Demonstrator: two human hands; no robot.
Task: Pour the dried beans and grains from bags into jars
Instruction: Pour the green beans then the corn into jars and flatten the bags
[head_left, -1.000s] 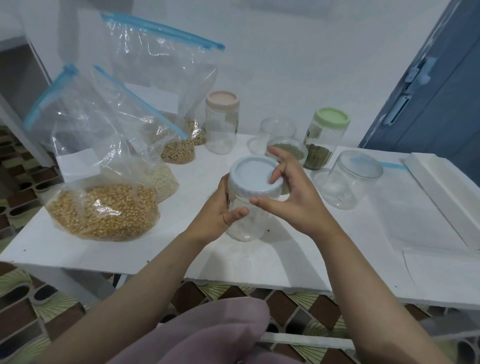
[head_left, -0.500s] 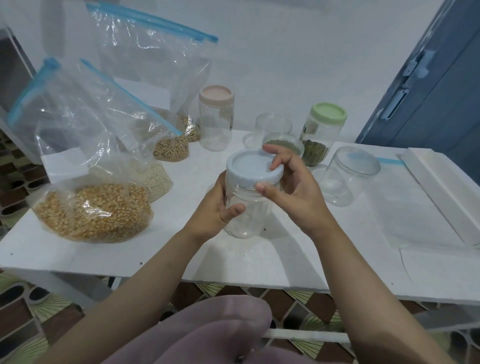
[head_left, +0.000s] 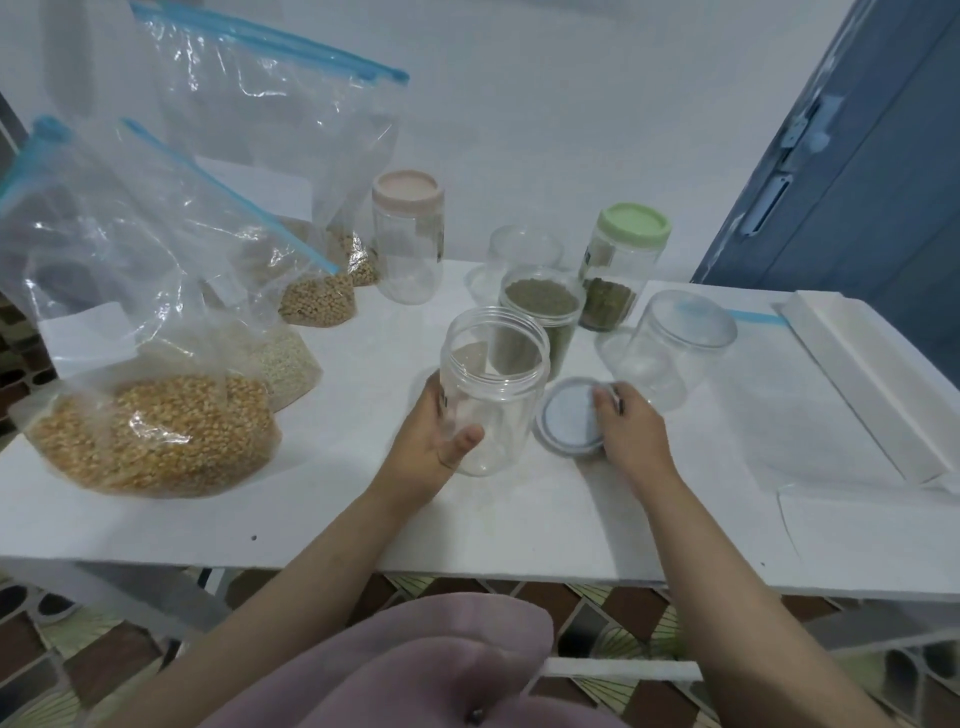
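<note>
The left hand (head_left: 434, 441) grips the open empty jar (head_left: 493, 389); the right hand (head_left: 631, 431) fingers pinch its lid (head_left: 569, 423) on the worktop (head_left: 519, 519).

My left hand (head_left: 431, 441) is curled in a grip at ten o'clock, thumb forward and pointing right. My right hand (head_left: 631, 434) sits at two o'clock, knuckles up, fingers (head_left: 605, 400) bent downward. Both forearms reach forward, bare.

- plain white painted wall (head_left: 571, 104) runs behind everything, evenly lit
- blue panelled door (head_left: 857, 182) off to the right
- flat white tabletop (head_left: 363, 519) on a white frame
- brown and cream patterned tile floor (head_left: 597, 618) underneath
</note>
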